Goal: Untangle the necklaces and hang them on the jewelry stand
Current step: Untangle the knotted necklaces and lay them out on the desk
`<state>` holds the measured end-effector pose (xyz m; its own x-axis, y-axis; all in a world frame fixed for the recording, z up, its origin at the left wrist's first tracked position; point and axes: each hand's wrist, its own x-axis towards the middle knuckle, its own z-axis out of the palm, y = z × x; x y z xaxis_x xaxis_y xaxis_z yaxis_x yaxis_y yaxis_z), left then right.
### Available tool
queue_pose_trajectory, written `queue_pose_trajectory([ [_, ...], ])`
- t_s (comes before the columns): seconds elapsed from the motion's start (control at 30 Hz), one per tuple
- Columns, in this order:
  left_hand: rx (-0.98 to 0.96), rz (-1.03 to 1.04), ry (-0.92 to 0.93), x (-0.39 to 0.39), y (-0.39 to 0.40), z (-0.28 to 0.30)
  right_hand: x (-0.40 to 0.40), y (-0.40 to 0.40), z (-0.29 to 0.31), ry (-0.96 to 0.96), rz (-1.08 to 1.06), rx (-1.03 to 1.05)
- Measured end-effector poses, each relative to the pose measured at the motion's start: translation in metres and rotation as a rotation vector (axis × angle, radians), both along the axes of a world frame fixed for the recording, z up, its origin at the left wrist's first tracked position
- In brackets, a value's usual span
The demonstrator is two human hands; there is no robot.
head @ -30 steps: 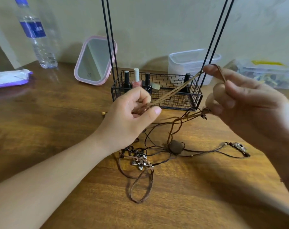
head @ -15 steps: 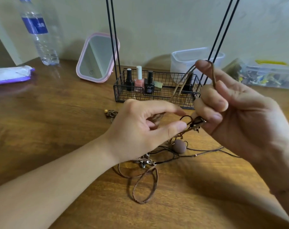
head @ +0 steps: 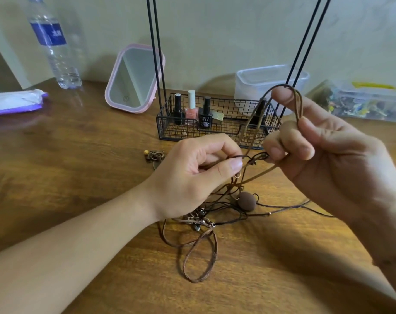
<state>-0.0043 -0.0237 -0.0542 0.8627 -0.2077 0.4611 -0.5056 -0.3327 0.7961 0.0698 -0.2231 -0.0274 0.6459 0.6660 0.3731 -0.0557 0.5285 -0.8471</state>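
— Wood all over: the table [head: 79,177] fills the scene, brown and grained. What stands on it?

— At the far middle, the jewelry stand [head: 217,130], a black wire basket with two pairs of thin black rods rising out of the top of the view. Nothing hangs on the rods that show. Nail polish bottles [head: 191,107] stand in the left part of the basket.

— And around it?

— To the far left a water bottle [head: 54,46], then a pink-framed mirror [head: 133,79] leaning just left of the stand. A clear plastic tub [head: 269,85] sits behind the stand, a wipes packet [head: 13,102] at the far left edge, a cluttered clear box [head: 369,103] at the far right.

— The hands?

— Both are raised over the table in front of the stand. The right hand [head: 328,155] has a tan cord [head: 298,103] looped over its raised forefinger, with the other fingers curled around the strands below. The left hand [head: 192,177] pinches a thin dark cord [head: 247,157] between thumb and forefinger, close to the right hand.

— Where are the necklaces?

— The tangle of necklaces [head: 215,214] lies on the table near the middle, below the hands, cords running up to both. A brown oval pendant [head: 247,201] rests in it, a flat brown loop [head: 201,257] lies nearest, and a small beaded piece [head: 154,155] sits apart, left of the left hand.
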Motion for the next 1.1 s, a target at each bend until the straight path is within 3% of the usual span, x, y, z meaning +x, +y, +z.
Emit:
queue_pose_trajectory([
  [0.2, -0.109, -0.001, 0.02, 0.002, 0.003, -0.002, -0.002, -0.003, -0.001, -0.033, -0.182, -0.09],
  [0.43, -0.14, -0.014, 0.026, 0.003, 0.005, -0.006, -0.007, -0.002, 0.004, -0.014, -0.178, -0.114],
  [0.7, -0.248, -0.033, 0.061, 0.004, 0.005, -0.006, -0.004, -0.002, -0.002, 0.144, -0.038, -0.14],
  [0.93, -0.272, -0.007, 0.071, 0.005, 0.005, -0.006, -0.005, -0.003, -0.003, -0.013, -0.23, -0.378],
  [1.1, -0.314, -0.022, 0.024, 0.006, 0.007, -0.004, -0.007, -0.004, -0.007, -0.336, -0.46, -0.736],
])
